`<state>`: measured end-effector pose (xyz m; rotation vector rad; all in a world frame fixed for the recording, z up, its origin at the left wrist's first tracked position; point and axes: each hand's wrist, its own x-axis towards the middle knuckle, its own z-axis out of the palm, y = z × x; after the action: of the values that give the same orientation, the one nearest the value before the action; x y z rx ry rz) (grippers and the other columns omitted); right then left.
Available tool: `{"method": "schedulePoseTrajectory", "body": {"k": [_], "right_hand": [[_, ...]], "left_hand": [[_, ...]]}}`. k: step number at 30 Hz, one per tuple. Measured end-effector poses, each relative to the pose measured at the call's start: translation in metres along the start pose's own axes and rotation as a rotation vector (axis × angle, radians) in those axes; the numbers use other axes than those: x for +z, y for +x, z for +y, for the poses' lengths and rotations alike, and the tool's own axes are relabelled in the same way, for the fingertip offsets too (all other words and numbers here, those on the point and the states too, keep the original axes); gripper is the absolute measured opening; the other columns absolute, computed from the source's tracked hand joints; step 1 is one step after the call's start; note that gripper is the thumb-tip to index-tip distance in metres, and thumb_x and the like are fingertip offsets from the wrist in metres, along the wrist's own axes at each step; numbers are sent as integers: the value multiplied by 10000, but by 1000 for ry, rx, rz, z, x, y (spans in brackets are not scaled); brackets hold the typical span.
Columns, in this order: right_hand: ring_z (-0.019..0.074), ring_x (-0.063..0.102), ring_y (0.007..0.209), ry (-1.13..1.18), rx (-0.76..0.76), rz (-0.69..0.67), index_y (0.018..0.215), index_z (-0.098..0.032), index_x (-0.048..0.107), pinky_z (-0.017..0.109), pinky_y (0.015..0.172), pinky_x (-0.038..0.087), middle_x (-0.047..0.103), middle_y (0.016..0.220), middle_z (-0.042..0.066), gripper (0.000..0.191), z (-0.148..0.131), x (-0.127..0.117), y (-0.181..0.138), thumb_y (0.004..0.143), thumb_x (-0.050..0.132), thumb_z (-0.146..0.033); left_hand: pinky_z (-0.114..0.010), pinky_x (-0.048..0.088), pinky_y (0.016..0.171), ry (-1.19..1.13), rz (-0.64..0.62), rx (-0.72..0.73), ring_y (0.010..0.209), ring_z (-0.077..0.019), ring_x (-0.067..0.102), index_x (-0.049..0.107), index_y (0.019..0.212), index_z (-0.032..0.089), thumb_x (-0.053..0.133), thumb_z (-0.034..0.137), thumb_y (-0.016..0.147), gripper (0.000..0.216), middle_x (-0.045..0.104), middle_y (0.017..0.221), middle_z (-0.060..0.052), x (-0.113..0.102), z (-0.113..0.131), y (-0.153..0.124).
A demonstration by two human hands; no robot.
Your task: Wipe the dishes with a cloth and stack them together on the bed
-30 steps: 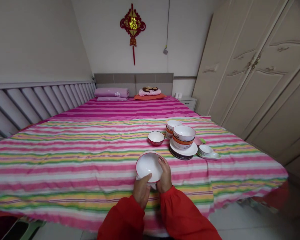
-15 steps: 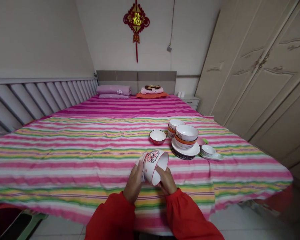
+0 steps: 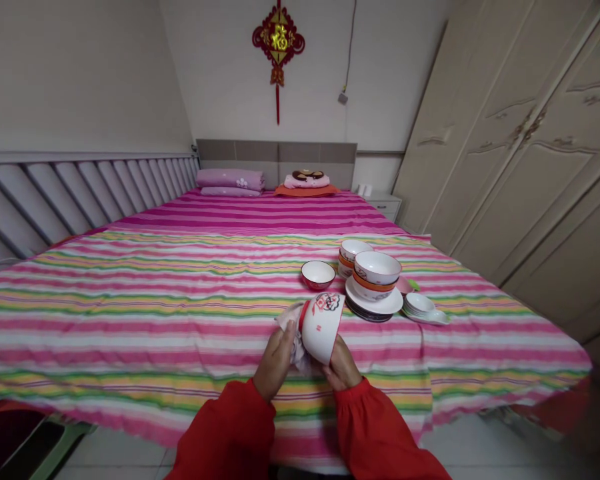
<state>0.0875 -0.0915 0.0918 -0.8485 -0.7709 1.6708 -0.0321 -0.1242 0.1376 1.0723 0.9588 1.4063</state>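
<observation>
A white bowl (image 3: pixel 322 333) with a red rim and a red-and-black floral print is tipped on its side above the bed, its mouth facing right. My right hand (image 3: pixel 342 365) grips it at the rim, some fingers hidden inside or behind it. On the base side, my left hand (image 3: pixel 276 360) is closed on a pale cloth (image 3: pixel 300 350) that lies against the bowl's foot. Beyond the hands, a small red bowl (image 3: pixel 318 275) with a white inside stands upright. To its right are stacked bowls (image 3: pixel 377 267) on several plates (image 3: pixel 400 303).
Small white dishes (image 3: pixel 420 303) and a white spoon (image 3: pixel 437 318) lie right of the plates. A second bowl stack (image 3: pixel 355 249) stands behind. Striped cloth (image 3: pixel 180 300) covers the bed. A railing (image 3: pixel 95 193) runs along the left, a wardrobe (image 3: pixel 505 167) along the right.
The bowl has turned so its mouth faces farther right and its inside is hidden from view. More of the cloth shows at its base. The camera view has shifted slightly.
</observation>
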Motion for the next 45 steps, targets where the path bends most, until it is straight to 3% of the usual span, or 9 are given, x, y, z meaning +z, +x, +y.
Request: {"method": "schedulePoseTrajectory", "body": {"k": [9,13,19,24,27,30,33,39,45], "right_hand": [[45,233,292,-17,15,12,595,-176,598,193,291,133,389,359,-71,244,4,-2,1,630,738,-372],[49,263,291,-77,-3,138,614,-166,595,189,279,138,419,363,-62,289,1,-6,2,616,756,-407],[47,280,259,-116,-41,218,614,-171,537,177,266,141,441,352,-53,328,1,-23,12,620,726,-439],[67,349,259,-111,-152,198,700,-175,530,172,263,194,487,384,-51,263,-19,-17,40,642,681,-382],[92,414,276,-158,-194,216,716,-187,508,174,264,243,511,382,-41,215,-36,-13,64,663,640,-349],[108,444,279,-241,-220,236,727,-198,487,173,269,278,494,349,-48,143,-52,-11,88,703,574,-309],[115,450,271,-319,-215,274,799,-188,503,178,262,278,529,367,-37,96,-64,-7,110,729,512,-253],[123,444,252,-421,-130,368,1058,-133,521,174,264,284,524,354,-53,301,-75,0,149,768,440,-147],[117,431,240,-513,-21,446,952,-81,584,172,268,276,508,328,-20,227,-74,-4,172,801,419,-123]], "left_hand": [[-372,462,983,-8,19,-27,1095,-272,628,666,1176,164,544,636,807,612,722,1092,-105,-3,-7,2],[-375,498,889,20,-3,-78,961,-271,670,694,1075,141,590,606,789,555,745,958,-101,-14,-22,8],[-340,504,785,30,322,-30,867,-239,662,656,958,146,542,660,785,554,711,858,-79,-52,-17,50],[-404,454,882,507,348,163,885,-278,625,643,728,176,580,611,754,440,657,744,-78,-82,-38,92],[-435,357,1024,594,325,220,1086,-315,574,673,894,183,684,493,683,375,690,990,-109,-95,-65,93],[-452,319,1056,841,313,288,1190,-326,523,645,1087,182,599,448,768,418,647,1179,-140,-104,-86,86],[-450,346,1035,997,276,308,1183,-324,535,630,1143,177,519,422,832,411,642,1196,-152,-110,-96,85],[-451,370,1023,1164,273,348,1206,-308,525,601,1200,159,446,397,888,422,624,1240,-157,-117,-106,90],[-423,412,997,1271,302,421,1173,-271,554,596,1211,166,404,419,911,437,638,1225,-126,-122,-117,91]]}}
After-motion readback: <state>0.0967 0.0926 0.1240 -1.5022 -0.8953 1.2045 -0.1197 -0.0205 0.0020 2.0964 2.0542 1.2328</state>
